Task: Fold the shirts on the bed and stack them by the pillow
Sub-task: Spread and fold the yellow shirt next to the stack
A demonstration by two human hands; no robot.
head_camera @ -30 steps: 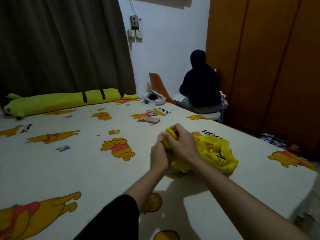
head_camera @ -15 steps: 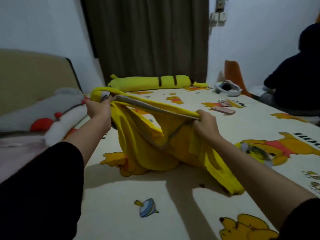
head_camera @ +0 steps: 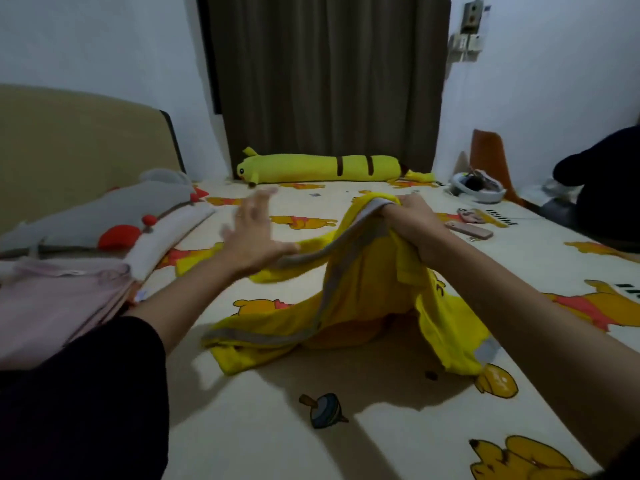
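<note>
1. Head view shows one yellow shirt [head_camera: 363, 299] with grey trim, rumpled in the middle of the bed [head_camera: 263, 438]; its upper part is lifted off the sheet and its lower edges trail on the sheet.
2. Right hand [head_camera: 412, 223] is raised above the bed with its fingers curled round the bunched top of the yellow shirt, gripping it by the grey-edged band, so that the cloth hangs from the fist like a tent.
3. Left hand [head_camera: 256, 233] is stretched forward over the bed, palm down, fingers spread and straight, holding nothing; it is blurred, and its heel lies just beside a trailing grey-trimmed fold of the shirt.
4. Both forearms are bare, and the left upper arm wears a black sleeve [head_camera: 83, 393].
5. One stack of pinkish folded clothes [head_camera: 59, 306] lies at the left, next to one grey and white pillow [head_camera: 114, 220] with red spots by the headboard [head_camera: 69, 140].
6. One long yellow plush bolster [head_camera: 322, 168] lies along the far side under the dark curtain [head_camera: 325, 74].
7. Two phones [head_camera: 471, 223] lie on the far right of the sheet, near one white headset [head_camera: 478, 188].
8. One other person in dark clothes [head_camera: 602, 188] sits at the right edge.
</note>
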